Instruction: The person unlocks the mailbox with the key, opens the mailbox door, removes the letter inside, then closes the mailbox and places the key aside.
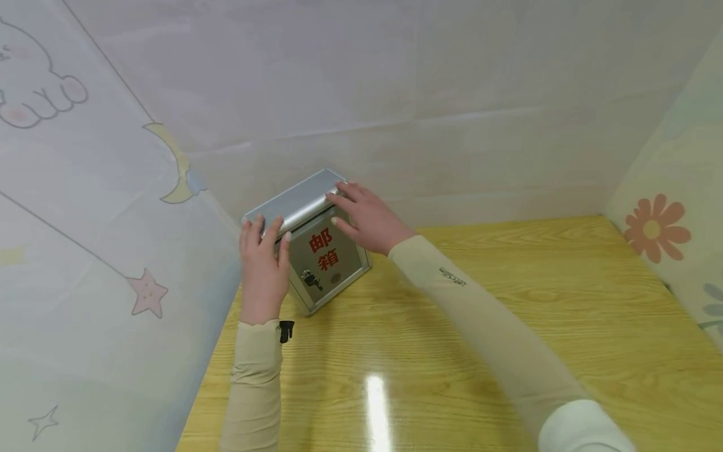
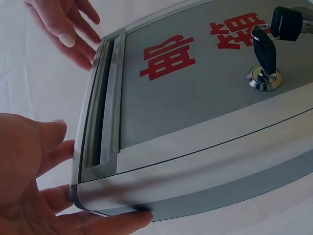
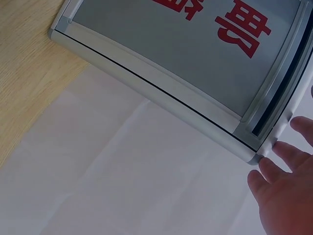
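1. Mailbox [image 1: 306, 256]: a grey metal box with silver edging, stands on the wood-grain table [image 1: 565, 282], toward 9 o'clock from the centre of the head view. Its front faces roughly 5 o'clock.
2. Left hand [image 1: 262, 276]: lies at the mailbox's 8 o'clock. The fingers are spread fairly wide about one top corner, touching it; in the left wrist view, one finger lies against the side.
3. Right hand [image 1: 369, 220]: lies at the mailbox's 2 o'clock. The fingers are spread and lightly bent, with fingertips touching the opposite top corner.
4. Front panel: bears red characters [image 1: 323, 249]. A dark slot [image 2: 100, 112] runs above them, toward 12 o'clock; keys [image 1: 312, 280] hang from a lock [image 2: 264, 79] toward 7 o'clock.
5. Surroundings: a printed crescent moon [image 1: 182, 172] appears at the mailbox's 10 o'clock, a red flower [image 1: 651, 229] at 3 o'clock.
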A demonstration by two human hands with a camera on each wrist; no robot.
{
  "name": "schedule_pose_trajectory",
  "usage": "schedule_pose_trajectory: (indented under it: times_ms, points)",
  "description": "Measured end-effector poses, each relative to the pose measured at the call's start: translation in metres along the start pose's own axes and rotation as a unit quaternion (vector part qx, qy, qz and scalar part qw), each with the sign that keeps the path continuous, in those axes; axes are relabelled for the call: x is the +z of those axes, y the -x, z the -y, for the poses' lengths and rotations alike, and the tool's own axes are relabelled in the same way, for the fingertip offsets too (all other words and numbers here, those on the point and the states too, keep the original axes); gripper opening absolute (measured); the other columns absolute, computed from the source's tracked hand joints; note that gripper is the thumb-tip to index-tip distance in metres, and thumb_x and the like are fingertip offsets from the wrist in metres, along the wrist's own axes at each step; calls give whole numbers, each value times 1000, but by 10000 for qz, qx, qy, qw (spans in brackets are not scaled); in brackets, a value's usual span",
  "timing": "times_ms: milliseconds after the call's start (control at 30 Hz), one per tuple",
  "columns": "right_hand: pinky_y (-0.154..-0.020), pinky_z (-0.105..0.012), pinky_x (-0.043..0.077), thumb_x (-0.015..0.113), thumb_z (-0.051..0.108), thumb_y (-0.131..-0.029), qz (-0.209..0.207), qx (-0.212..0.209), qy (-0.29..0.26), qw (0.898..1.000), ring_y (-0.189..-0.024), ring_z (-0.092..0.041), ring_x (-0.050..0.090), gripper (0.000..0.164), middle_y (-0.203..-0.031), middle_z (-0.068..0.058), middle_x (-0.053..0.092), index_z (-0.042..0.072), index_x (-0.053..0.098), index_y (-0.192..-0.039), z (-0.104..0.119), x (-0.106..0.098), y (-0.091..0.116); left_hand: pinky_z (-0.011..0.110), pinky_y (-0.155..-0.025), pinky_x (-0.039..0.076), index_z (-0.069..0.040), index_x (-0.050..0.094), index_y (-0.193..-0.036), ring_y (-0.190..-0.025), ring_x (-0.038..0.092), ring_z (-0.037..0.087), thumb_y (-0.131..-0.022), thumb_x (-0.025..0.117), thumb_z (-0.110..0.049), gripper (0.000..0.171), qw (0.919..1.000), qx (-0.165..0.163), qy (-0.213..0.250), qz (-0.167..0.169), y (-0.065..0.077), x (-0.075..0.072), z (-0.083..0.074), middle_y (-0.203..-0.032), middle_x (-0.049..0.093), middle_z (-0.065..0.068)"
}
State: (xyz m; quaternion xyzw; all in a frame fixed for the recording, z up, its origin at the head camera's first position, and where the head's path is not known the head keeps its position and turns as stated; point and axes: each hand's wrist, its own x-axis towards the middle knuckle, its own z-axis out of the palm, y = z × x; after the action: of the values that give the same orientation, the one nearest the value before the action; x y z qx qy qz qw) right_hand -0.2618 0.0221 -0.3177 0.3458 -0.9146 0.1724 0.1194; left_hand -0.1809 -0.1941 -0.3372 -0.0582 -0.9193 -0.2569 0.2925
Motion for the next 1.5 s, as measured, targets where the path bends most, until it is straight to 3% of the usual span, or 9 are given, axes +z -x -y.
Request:
schedule_pose_trajectory:
  times_ms: [333,567,667,767,867,1100,1200,1300,1500]
  points:
    - [-117,-45,12,48,38,-101,36,203,339,9992,-142,-33,17,60,-156,-9,21,17,27,-153,-3,5,0,45,-113,27,-4,64,-124,-133,34,40,-100,52,-14,28,9981,342,25,-510,-4,1,7,-129,53,22]
    - [-118,-41,9,51,38,-99,-204,195,381,9989,-140,-29,21,60,-150,-10,30,18,30,-152,-1,6,4,41,-113,28,-4,64,-125,-133,35,37,-98,56,-16,31,9980,430,95,-448,-6,-1,12,-127,55,19]
    - [-117,-40,14,53,36,-99,-370,139,317,9987,-136,-29,27,57,-144,-11,36,17,35,-150,-1,5,6,40,-113,28,-5,64,-125,-133,36,35,-98,57,-15,30,9980,478,146,-379,-7,-3,14,-126,55,18]
    - [-109,-39,30,56,31,-98,-613,47,169,9980,-123,-27,41,51,-134,-11,43,16,44,-145,-2,5,8,38,-113,29,-6,64,-125,-134,36,33,-97,58,-15,30,9981,501,214,-288,-7,-4,16,-126,56,16]
    - [-93,-34,41,59,27,-97,-931,-60,-7,9956,-104,-22,46,44,-120,-9,46,13,53,-138,-4,5,9,38,-112,30,-8,64,-126,-135,35,31,-97,58,-16,31,9981,542,227,-204,-7,-5,15,-127,55,15]
    - [-81,-30,45,61,24,-96,-1376,-144,-291,9900,-94,-18,46,29,-108,-5,48,10,64,-121,-8,2,13,38,-112,30,-9,65,-125,-135,35,30,-97,59,-16,30,9960,801,359,-184,-8,-3,13,-127,56,13]
    - [-83,-30,46,61,23,-96,-1461,-209,-327,9885,-96,-19,49,23,-110,-6,51,9,65,-114,-10,0,15,38,-112,30,-9,66,-125,-134,36,29,-97,59,-15,29,9949,904,412,-149,-9,-1,13,-127,57,13]
    - [-93,-32,45,60,22,-97,-1496,-284,-300,9879,-105,-21,51,17,-114,-7,54,9,63,-106,-12,-2,18,38,-112,30,-10,66,-124,-134,36,28,-96,60,-15,29,9943,958,473,-51,-10,0,12,-128,56,12]
    - [-111,-32,31,58,20,-97,-1425,-238,-289,9891,-123,-25,47,14,-123,-9,56,8,60,-104,-16,-4,24,39,-112,31,-10,66,-124,-134,36,30,-96,60,-14,29,9921,1035,696,109,-12,1,8,-129,56,12]
